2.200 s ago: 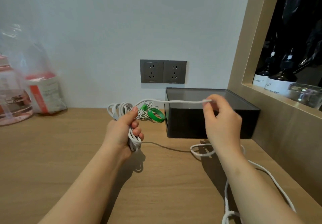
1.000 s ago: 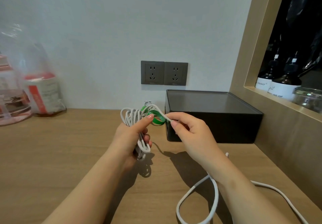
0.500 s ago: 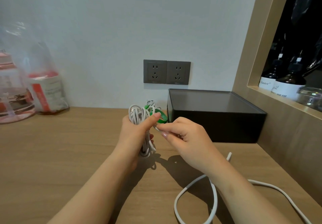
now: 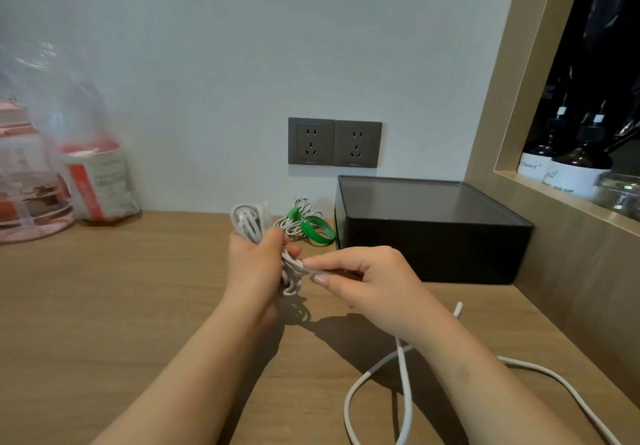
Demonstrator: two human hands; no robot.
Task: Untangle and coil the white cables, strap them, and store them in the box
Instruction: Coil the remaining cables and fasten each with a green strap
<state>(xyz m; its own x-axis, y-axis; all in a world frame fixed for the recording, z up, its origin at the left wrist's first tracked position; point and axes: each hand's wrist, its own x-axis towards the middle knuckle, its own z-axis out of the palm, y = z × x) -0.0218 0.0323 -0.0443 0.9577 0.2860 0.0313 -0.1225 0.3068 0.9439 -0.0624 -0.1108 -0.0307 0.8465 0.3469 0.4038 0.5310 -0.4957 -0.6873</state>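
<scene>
My left hand (image 4: 254,268) grips a coil of white cable (image 4: 250,220), loops sticking out above and below the fist. My right hand (image 4: 369,280) pinches the same cable's running strand just right of the coil, at its lower loops. The loose tail of the white cable (image 4: 403,385) trails over the wooden desk at the lower right, its plug end (image 4: 458,309) lying near my right wrist. Behind my hands lie a small strapped cable bundle (image 4: 296,219) and a loose green strap (image 4: 317,230). The black box (image 4: 433,233) stands at the right with a dark lid on it.
Two grey wall sockets (image 4: 334,142) sit above the box. A clear plastic bag with red-and-white packets (image 4: 93,174) and a pink container (image 4: 24,198) stand at the far left. A wooden niche with dark bottles (image 4: 571,164) rises on the right.
My right hand brought the stretched strand back from over the box to the coil and now pinches it lower, beside the coil's bottom loops. More of the tail has gathered on the desk.
</scene>
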